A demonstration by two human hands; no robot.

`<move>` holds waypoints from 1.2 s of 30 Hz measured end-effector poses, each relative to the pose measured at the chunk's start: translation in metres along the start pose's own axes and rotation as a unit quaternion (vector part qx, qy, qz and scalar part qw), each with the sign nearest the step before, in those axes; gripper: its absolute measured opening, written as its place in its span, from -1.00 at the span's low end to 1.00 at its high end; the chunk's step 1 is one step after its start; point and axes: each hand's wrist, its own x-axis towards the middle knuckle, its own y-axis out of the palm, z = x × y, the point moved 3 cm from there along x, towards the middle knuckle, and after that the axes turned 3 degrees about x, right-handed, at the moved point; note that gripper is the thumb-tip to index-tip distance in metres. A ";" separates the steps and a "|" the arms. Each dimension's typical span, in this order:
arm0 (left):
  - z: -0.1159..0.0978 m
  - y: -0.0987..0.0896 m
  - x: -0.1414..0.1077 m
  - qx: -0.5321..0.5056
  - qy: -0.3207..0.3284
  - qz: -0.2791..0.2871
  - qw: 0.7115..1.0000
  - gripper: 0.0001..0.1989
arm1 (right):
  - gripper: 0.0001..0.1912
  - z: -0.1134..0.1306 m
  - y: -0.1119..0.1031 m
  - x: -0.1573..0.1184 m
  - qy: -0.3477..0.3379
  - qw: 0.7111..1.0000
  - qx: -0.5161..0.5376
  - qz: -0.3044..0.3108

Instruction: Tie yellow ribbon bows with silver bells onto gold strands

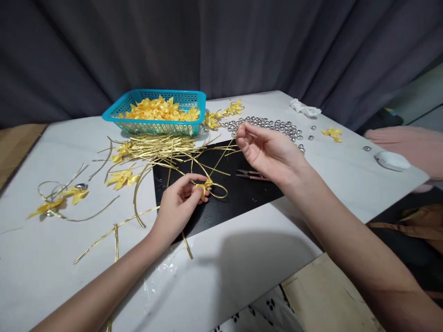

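My left hand [182,203] is closed on a yellow ribbon bow [204,188], pinching it between thumb and fingers over the black mat. A loop of gold cord [224,194] sticks out to the right of the bow. Raised above the mat's right part, my right hand [266,150] is pinched shut. A straight, thin gold cord [223,157] runs from near the bow up to its fingertips, which largely hide the end. Small dark-handled scissors [251,174] lie on the mat [221,212] below my right hand, partly covered by it.
A teal basket [154,125] full of yellow ribbon pieces stands behind a pile of gold cords [162,148]. Many silver beads [277,125] lie at the back. Finished-looking bows [121,179] lie left. At right are a white mouse-like object [392,160] and another person's pink sleeve [411,150].
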 end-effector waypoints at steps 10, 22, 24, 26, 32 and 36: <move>0.000 0.000 0.000 0.016 0.005 -0.006 1.000 -0.81 | -0.72 -0.002 -0.002 -0.002 0.003 0.999 -0.040 0.024; 0.005 -0.002 0.001 0.043 0.019 -0.006 0.999 -0.83 | -0.73 -0.004 -0.016 0.009 0.073 0.992 -0.098 -0.024; 0.005 -0.002 0.001 0.051 0.019 -0.005 0.999 -0.84 | -0.71 0.001 -0.017 0.010 0.067 0.994 -0.076 -0.029; 0.005 -0.002 0.001 0.054 0.017 -0.008 0.998 -0.85 | -0.71 0.004 -0.018 0.011 0.069 0.995 -0.070 -0.016; 0.003 -0.002 0.000 0.043 0.015 -0.026 0.999 -0.86 | -0.71 0.007 -0.023 0.016 0.062 0.992 -0.114 0.005; 0.004 -0.002 0.001 0.040 0.014 -0.022 0.999 -0.85 | -0.72 0.009 -0.025 0.017 0.058 0.989 -0.134 -0.025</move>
